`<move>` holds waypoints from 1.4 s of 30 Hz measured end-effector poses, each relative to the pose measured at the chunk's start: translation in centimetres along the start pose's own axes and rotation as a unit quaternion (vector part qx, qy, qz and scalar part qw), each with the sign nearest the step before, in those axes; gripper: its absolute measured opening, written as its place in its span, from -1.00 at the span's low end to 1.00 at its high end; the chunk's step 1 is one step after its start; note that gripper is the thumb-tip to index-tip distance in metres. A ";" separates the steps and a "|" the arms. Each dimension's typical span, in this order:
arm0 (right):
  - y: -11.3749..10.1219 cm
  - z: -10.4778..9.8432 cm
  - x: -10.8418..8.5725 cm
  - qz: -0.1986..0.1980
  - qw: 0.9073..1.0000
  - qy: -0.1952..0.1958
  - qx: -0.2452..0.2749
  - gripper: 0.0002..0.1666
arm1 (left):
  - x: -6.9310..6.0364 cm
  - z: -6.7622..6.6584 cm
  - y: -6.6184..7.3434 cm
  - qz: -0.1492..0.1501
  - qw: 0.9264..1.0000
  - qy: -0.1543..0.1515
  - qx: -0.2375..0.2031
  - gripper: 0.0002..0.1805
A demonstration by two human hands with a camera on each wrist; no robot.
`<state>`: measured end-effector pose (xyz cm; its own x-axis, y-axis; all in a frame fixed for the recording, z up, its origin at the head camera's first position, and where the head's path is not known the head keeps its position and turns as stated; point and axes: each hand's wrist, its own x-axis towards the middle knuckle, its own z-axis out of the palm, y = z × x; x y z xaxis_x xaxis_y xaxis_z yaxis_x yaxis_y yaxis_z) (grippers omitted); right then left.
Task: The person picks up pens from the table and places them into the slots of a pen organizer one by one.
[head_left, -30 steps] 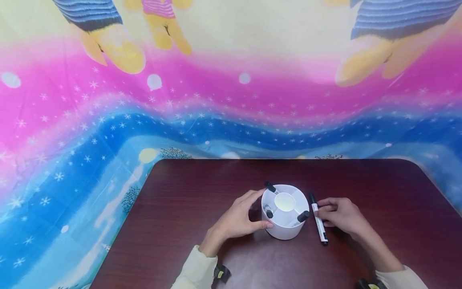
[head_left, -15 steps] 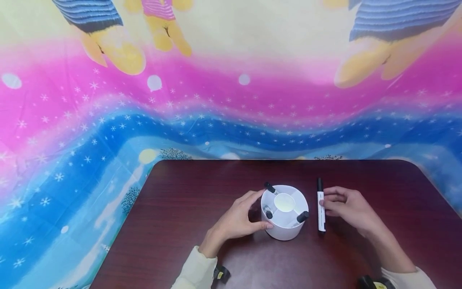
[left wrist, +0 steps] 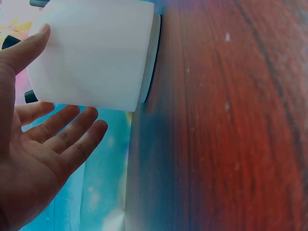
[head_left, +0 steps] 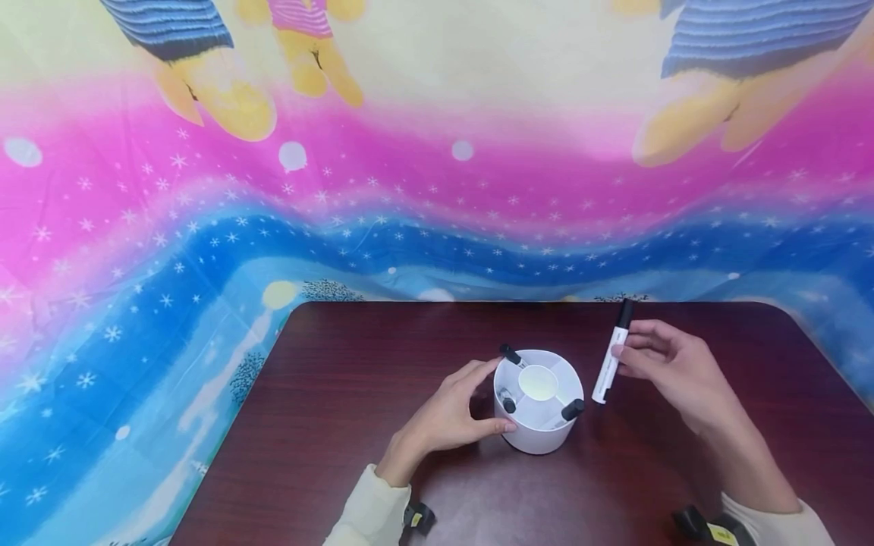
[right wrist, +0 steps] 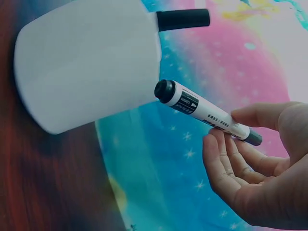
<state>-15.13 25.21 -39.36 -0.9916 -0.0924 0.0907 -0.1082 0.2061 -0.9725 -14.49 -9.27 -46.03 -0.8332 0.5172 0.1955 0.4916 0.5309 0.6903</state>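
A white round pen holder (head_left: 535,440) with a cup in its centre and divided compartments stands on the table. My left hand (head_left: 447,415) holds its left side, thumb at the front and fingers towards the back. Three black-capped markers lean inside: one at the back left (head_left: 510,354), one at the front left (head_left: 508,400), one at the right (head_left: 573,409). To the right of the holder, my right hand (head_left: 686,373) pinches a white marker (head_left: 610,368) in the air, tilted, black cap up. In the right wrist view, thumb and fingertips grip this marker (right wrist: 207,111) near its capped end.
The dark red-brown wooden table (head_left: 341,379) has rounded far corners. Behind it hangs a colourful cloth (head_left: 410,167) with pink and blue bands and cartoon figures. Black wrist cameras (head_left: 419,517) sit near both cuffs.
My right hand has lifted the marker off the table, raised it away from me and tilted its cap to the right. The left hand and pen holder have stayed in place.
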 end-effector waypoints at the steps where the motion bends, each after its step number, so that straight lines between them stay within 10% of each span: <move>1: -0.2 0.1 0.0 -0.005 1.000 0.003 0.015 -0.61 | 0.0 0.0 0.0 -0.001 1.000 0.000 -0.002 0.05; 17: -1.2 2.1 0.1 -0.034 0.999 -0.006 0.037 -0.69 | -0.2 0.1 -0.1 -0.002 1.000 0.000 -0.002 0.05; 42: -0.6 3.6 0.3 -0.018 0.988 -0.019 -0.151 -0.46 | 0.0 0.0 -0.3 -0.001 1.000 -0.001 -0.007 0.04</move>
<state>-15.12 21.58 -39.51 -0.9839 -0.1400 0.1110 -0.1656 0.4820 -0.8603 -14.61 -9.37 -46.23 -0.8336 0.5176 0.1930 0.4864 0.5220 0.7007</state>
